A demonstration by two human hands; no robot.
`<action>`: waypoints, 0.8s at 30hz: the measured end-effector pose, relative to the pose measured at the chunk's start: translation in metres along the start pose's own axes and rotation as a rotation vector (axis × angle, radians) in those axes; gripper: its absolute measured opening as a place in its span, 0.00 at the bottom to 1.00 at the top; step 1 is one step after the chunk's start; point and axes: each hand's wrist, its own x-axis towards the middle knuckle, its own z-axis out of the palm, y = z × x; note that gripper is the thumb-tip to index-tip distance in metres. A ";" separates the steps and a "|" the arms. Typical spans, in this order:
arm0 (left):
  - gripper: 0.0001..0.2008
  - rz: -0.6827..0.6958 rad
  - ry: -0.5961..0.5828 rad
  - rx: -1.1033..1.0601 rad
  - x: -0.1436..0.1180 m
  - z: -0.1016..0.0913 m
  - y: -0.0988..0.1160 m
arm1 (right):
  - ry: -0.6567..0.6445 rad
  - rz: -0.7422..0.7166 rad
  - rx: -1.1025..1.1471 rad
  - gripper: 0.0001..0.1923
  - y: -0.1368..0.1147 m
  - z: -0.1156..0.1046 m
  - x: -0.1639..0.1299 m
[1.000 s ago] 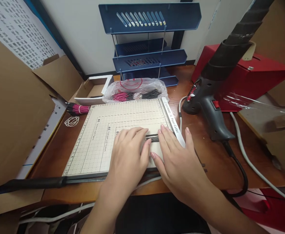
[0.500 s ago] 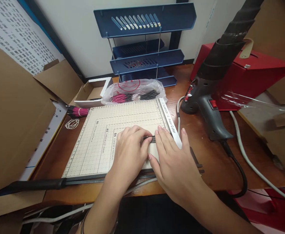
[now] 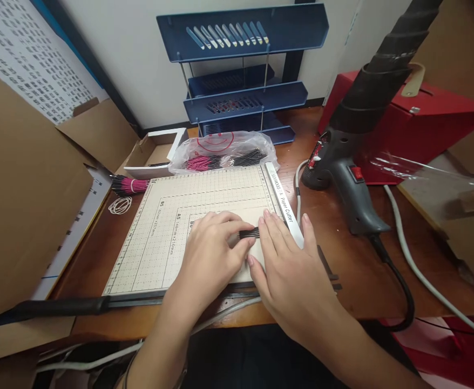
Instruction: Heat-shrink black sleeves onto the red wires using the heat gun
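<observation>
A small bundle of thin black strands (image 3: pixel 250 233) lies crosswise on the paper cutter's (image 3: pixel 168 232) cream gridded board. My left hand (image 3: pixel 216 248) has its thumb and index finger closed on the two sides of the strands. My right hand (image 3: pixel 285 254) rests flat over their right part, fingers stretched out toward the cutter's white edge strip (image 3: pixel 284 200). What lies under the right palm is hidden. The cutter's black handle (image 3: pixel 67 307) is down along the near side, at the left.
A heat gun (image 3: pixel 354 178) stands at the right beside a red box (image 3: pixel 431 108). Behind the board lie a plastic bag (image 3: pixel 261 141) of pink and black strands and an open carton (image 3: pixel 148 172). A tied pink-and-black bundle (image 3: pixel 134 185) is at the left; a blue rack (image 3: pixel 245 38) stands at the back.
My left hand has shifted slightly left, and its thumb and index finger sit a little farther apart, showing more of the black strands. My right hand stays nearly in place.
</observation>
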 end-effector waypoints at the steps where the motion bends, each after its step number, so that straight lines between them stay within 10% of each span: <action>1: 0.06 -0.001 0.006 -0.002 0.002 0.001 0.000 | -0.008 0.005 0.004 0.31 0.000 0.000 0.000; 13: 0.03 0.009 0.062 0.053 0.003 0.005 0.001 | -0.011 -0.033 0.008 0.31 0.003 0.000 -0.001; 24: 0.21 0.126 0.079 0.429 -0.055 -0.005 0.004 | 0.030 -0.021 -0.003 0.30 0.001 0.003 -0.002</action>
